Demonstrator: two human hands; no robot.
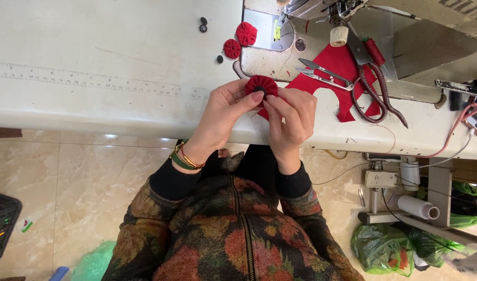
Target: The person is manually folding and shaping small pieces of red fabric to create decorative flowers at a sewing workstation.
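My left hand [225, 112] and right hand [293, 117] meet at the near table edge [118, 117], both pinched on the red gathered fabric rosette [261, 86]. It sits at my fingertips, just far of both hands, the left thumb on its dark centre.

Both arms reach forward from the body, sleeves dark at the cuffs, and meet close together over the near edge. The left hand [224, 112] is angled to the right, thumb laid across the top, fingers curled underneath in a pinch. The right hand [293, 117] faces it, fingers bent inward and fingertips closed, touching the left thumb. Both wrists are slightly bent.
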